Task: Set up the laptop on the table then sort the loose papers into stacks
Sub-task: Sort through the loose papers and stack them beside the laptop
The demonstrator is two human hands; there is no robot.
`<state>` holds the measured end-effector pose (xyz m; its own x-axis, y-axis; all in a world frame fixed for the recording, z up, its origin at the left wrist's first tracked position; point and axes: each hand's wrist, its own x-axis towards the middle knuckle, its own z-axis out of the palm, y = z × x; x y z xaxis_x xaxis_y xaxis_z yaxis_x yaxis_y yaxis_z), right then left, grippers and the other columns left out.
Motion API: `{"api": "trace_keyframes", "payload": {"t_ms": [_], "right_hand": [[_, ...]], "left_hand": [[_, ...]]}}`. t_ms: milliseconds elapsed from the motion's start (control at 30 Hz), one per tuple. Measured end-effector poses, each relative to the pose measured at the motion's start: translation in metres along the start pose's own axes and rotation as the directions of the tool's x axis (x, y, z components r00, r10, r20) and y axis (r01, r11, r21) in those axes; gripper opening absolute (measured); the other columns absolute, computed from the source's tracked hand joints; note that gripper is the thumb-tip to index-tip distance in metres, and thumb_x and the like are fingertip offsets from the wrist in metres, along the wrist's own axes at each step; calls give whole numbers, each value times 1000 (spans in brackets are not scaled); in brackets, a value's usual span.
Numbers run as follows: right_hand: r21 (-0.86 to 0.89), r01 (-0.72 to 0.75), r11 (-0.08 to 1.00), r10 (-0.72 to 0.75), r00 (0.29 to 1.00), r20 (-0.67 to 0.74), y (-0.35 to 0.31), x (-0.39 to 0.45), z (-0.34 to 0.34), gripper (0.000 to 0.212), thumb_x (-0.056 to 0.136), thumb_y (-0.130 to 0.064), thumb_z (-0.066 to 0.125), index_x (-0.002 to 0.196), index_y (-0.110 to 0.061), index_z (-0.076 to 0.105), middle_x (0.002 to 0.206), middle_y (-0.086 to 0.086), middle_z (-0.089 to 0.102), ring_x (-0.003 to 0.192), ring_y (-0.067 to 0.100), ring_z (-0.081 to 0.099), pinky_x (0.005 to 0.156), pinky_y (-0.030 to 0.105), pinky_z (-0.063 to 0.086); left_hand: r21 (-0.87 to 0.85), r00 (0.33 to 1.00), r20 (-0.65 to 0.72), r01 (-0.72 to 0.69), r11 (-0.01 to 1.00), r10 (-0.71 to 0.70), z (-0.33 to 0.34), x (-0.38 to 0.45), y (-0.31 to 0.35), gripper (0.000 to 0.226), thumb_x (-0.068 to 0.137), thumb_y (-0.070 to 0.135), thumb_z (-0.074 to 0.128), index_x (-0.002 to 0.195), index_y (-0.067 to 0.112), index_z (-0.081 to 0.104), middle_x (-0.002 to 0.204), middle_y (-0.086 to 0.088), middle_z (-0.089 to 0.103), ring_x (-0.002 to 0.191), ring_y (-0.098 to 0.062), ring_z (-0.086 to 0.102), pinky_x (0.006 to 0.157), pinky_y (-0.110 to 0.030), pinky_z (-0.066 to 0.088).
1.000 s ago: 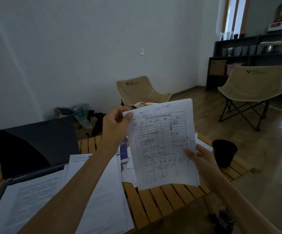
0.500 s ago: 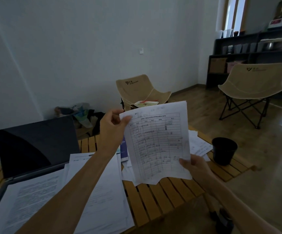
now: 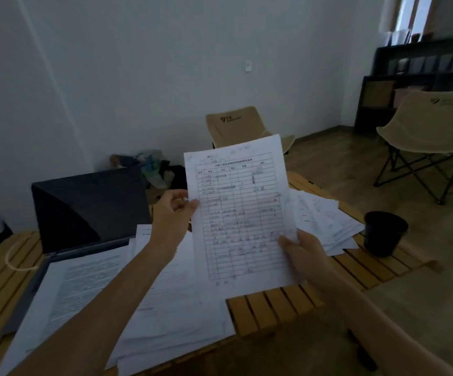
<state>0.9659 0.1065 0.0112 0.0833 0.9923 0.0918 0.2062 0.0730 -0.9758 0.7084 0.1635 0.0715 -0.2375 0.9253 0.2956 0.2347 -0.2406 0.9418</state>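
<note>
We hold a ruled form [image 3: 240,213] upright over the slatted table [image 3: 274,305]: left hand [image 3: 172,213] pinching its left edge, right hand [image 3: 305,253] gripping its lower right edge

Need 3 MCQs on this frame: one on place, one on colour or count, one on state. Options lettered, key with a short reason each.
1. Where does the round black cup stand?
A. on the slatted wooden table, near its right end
B. on the floor
C. on the laptop

2. How many beige folding camp chairs show?
A. one
B. two
C. four

3. What state is the white sheet with a ruled table in?
A. flat on the table
B. held up in both hands
C. crumpled into a ball

Key:
1 A, the cup sits on the slats beside the fanned loose papers.
2 B, one chair by the wall, one at right.
3 B, the left hand pinches its left edge and the right hand its lower right edge.
</note>
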Motion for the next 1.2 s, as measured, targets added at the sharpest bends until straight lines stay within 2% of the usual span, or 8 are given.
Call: {"api": "trace_keyframes", "payload": {"t_ms": [167, 367, 567, 800, 900, 1000, 1100, 1200], "right_hand": [[-27, -190, 981, 192, 966, 173, 17, -9, 55, 14, 102, -23, 54, 106, -22, 68, 101, -12, 71, 92, 4, 65, 65, 12, 49], [-89, -312, 946, 322, 875, 362, 32, -12, 131, 24, 98, -12, 57, 119, -13, 68, 118, -3, 69, 111, 17, 63, 89, 29, 58], [-399, -137, 907, 276, 907, 317, 33, -7, 156, 20, 91, -6, 60, 109, 3, 61, 100, 7, 64, 80, 6, 58, 55, 10, 49], [-398, -135, 907, 288, 889, 355, 26, -6, 159, 24, 93, -17, 64, 115, -9, 64, 116, 4, 67, 105, 21, 63, 80, 21, 53], [-513, -127, 849, 335, 880, 337, 11, 5, 137, 19, 98, -32, 57, 90, -15, 58, 87, 1, 64, 76, 17, 63, 63, 23, 56], [-702, -87, 707, 153, 988, 31, 19, 34, 87, 25, 99, -31, 52, 112, -12, 62, 109, 6, 66, 97, 21, 64, 86, 34, 55], [-883, -91, 461, 74, 995, -63, 54, 50, 25, 47, 103, -35, 41, 143, -10, 42, 154, 12, 38, 143, 28, 32, 117, 44, 31], [-924, -126, 361, 214, 976, -50, 90, 48, -5, 69, 104, -51, 21, 158, -9, 12, 166, 13, 6, 153, 29, 6, 124, 46, 12]], "left_hand": [[50, 980, -31, 198, 979, -196, -60, -18, -55, 14, 90, 15, 67, 103, 11, 65, 99, -10, 72, 88, -27, 70, 78, -45, 59], [469, 986, -154, 134, 873, -68, -109, -8, -97, 13, 93, 21, 63, 105, 18, 64, 95, 0, 68, 83, -16, 62, 67, -29, 46], [695, 976, -119, 213, 686, -182, -125, 3, -137, 11, 96, 23, 58, 105, 17, 58, 96, -10, 68, 75, -20, 56, 67, -30, 43], [992, 998, 44, -37, 122, -49, -92, -9, -123, 53, 93, 25, 49, 143, 18, 33, 143, -14, 37, 119, -29, 49, 101, -43, 40], [896, 967, 253, -244, 370, 25, -32, -5, -102, 42, 94, 19, 50, 136, 18, 47, 135, -7, 49, 116, -23, 51, 102, -39, 40], [664, 895, 446, -327, 673, -4, 41, -3, -87, 33, 95, 18, 52, 128, 16, 57, 130, -6, 55, 115, -24, 54, 99, -34, 44], [550, 853, 500, -176, 817, -152, 106, 1, -83, 25, 94, 17, 54, 116, 10, 62, 116, -5, 59, 105, -19, 56, 87, -26, 45], [514, 835, 433, 81, 854, -340, 152, 8, -86, 8, 92, 11, 52, 86, 5, 53, 89, -6, 51, 80, -17, 49, 65, -23, 40]]}}
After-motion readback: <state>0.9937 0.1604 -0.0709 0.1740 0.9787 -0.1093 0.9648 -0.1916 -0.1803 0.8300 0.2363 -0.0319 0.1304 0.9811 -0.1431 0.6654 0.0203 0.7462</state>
